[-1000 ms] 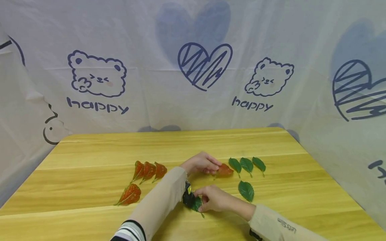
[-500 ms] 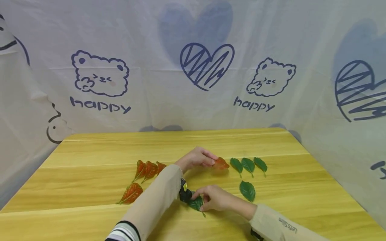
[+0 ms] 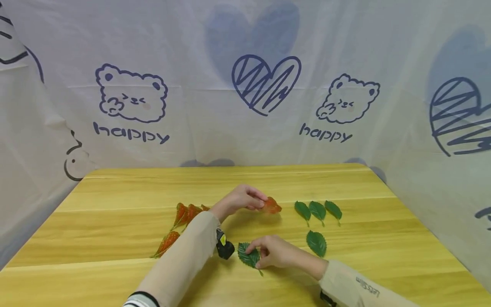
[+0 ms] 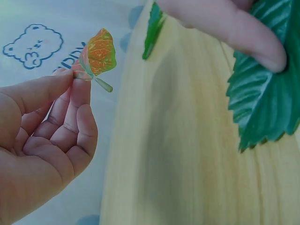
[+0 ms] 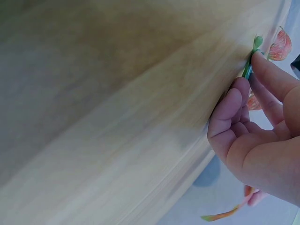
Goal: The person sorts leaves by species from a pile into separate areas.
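My left hand (image 3: 239, 200) pinches a red leaf (image 3: 272, 205) between thumb and fingertips, above the table. In the left wrist view this leaf (image 4: 101, 51) shows orange-red with a green edge and a short stem. Nearer the front, my right hand (image 3: 274, 252) pinches a green toothed leaf (image 3: 247, 255), with thumb and index finger at its right side. The right wrist view shows that green leaf (image 5: 248, 68) nearly edge-on at the fingertips. Part of the right hand (image 4: 262, 51) overlaps the green leaf in the left wrist view.
Several red leaves (image 3: 181, 214) lie at the left, partly hidden by the left sleeve (image 3: 184, 256). At the right, three green leaves (image 3: 317, 211) form a row, with another green leaf (image 3: 316, 243) in front. A printed cloth (image 3: 207, 128) stands behind the wooden table (image 3: 364, 238).
My left hand has moved left and slightly back with the red leaf, away from the green row. The left forearm now covers more of the red leaves. My right hand keeps its place.
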Action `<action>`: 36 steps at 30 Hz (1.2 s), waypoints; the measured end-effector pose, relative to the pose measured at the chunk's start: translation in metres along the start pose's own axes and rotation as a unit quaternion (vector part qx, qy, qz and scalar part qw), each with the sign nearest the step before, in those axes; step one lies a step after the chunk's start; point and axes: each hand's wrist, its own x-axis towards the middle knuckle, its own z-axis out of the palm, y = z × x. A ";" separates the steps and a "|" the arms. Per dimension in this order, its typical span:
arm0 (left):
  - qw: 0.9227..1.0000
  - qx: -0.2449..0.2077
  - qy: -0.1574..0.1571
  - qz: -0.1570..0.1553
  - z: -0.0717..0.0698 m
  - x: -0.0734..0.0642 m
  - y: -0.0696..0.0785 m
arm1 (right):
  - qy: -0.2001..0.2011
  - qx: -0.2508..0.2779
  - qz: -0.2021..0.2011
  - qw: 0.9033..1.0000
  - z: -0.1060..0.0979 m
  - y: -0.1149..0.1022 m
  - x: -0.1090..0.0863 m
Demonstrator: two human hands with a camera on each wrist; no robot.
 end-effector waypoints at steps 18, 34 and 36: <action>1.000 0.002 0.029 0.007 -0.019 -0.042 0.004 | -0.001 0.005 0.012 1.000 0.002 -0.001 -0.001; 0.998 0.032 0.041 0.037 -0.039 -0.085 0.009 | 0.002 0.012 0.005 1.000 0.001 -0.003 0.000; 0.998 0.036 0.047 0.036 -0.041 -0.090 0.008 | 0.003 0.012 0.003 1.000 0.002 -0.003 0.000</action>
